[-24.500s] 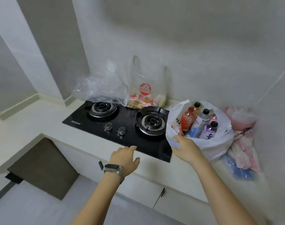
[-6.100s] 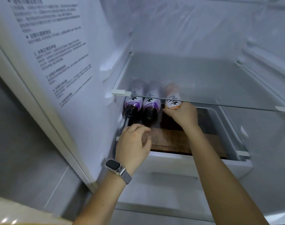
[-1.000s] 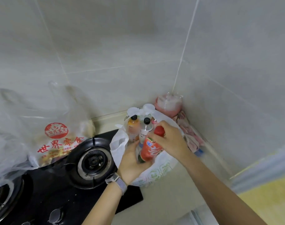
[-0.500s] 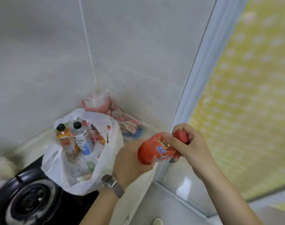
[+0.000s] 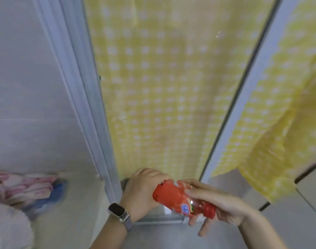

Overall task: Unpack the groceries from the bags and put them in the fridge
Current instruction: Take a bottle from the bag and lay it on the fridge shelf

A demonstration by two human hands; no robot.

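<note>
Currently red bottle (image 5: 178, 198) lies near-horizontal at lower centre, cap right; left hand (image 5: 142, 193) grips base, right hand (image 5: 220, 205) grips neck.

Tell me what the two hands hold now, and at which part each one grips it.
One red drink bottle: left hand at its base end, right hand at its cap end.

We saw a glossy plastic bottle (image 5: 178, 199), a thin yellow checked curtain (image 5: 164, 83) of cloth, and smooth, slightly shiny wall tiles (image 5: 27, 87).
</note>
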